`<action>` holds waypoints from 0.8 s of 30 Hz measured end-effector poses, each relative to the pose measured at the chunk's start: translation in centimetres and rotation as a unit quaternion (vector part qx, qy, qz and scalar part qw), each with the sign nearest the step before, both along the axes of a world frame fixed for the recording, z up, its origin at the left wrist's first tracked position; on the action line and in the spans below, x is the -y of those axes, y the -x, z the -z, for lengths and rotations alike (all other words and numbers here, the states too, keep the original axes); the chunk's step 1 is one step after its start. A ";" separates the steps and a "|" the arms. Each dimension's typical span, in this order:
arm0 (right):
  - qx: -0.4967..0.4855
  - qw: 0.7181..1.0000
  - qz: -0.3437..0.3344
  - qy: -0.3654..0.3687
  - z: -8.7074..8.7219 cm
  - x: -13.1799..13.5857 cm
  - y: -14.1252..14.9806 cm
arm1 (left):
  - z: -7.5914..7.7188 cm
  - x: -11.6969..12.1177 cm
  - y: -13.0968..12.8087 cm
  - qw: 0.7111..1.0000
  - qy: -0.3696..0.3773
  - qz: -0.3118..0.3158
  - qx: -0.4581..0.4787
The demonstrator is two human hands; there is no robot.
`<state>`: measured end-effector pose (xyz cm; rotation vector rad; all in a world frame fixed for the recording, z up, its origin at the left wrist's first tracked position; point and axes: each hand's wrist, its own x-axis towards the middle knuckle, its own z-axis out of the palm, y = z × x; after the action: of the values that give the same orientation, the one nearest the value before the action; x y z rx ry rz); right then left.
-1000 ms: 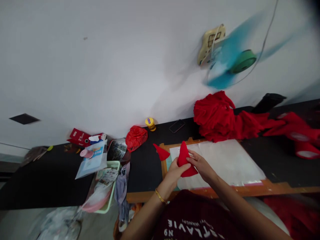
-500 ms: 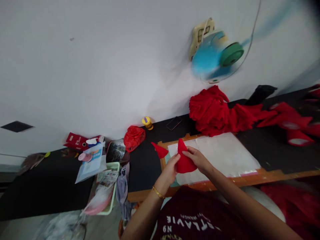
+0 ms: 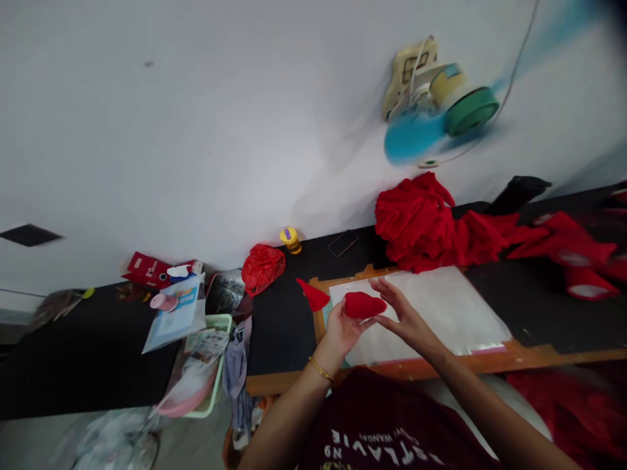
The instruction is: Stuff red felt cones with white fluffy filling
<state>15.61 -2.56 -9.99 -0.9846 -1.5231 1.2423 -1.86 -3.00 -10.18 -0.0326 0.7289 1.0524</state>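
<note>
A red cone-shaped cloth piece (image 3: 363,305) lies sideways in my left hand (image 3: 341,331), its narrow end toward the right. The left fingers support it from below and from the left side. Just to its right, my right hand (image 3: 402,320) has its fingers spread, with the thumb near the piece's narrow end; whether it touches cannot be made out. Another small red cloth cone (image 3: 316,297) rests on the table to the left of my hands. Under both hands is a white sheet (image 3: 435,310) taped to the table.
A large heap of red cloth (image 3: 414,219) sits at the back by the wall, with more red pieces (image 3: 582,254) to the right. A phone (image 3: 343,243), a yellow-lidded jar (image 3: 290,240) and a red plastic bag (image 3: 263,269) lie behind. A fan (image 3: 470,111) spins on the wall.
The red cloth piece has turned from upright, point up, to lying sideways. My right hand has let go of it and opened beside it. The left hand still holds it.
</note>
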 end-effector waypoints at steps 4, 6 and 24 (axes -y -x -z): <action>0.116 0.987 0.045 -0.098 -1.2 0.1 -0.4 | 0.9 -0.4 -0.5 1.000 0.007 0.006 -0.018; 0.138 0.980 0.072 -0.125 -1.4 0.4 -0.5 | 1.6 -0.2 -1.1 0.999 -0.002 0.022 -0.024; 0.285 0.909 0.288 0.099 16.4 -1.2 -20.8 | 9.1 5.5 4.5 0.914 0.158 0.211 -0.308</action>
<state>36.44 -1.33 -26.43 -1.8955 -1.3667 0.7128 -6.39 -8.49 -19.24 0.1818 1.4057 0.5085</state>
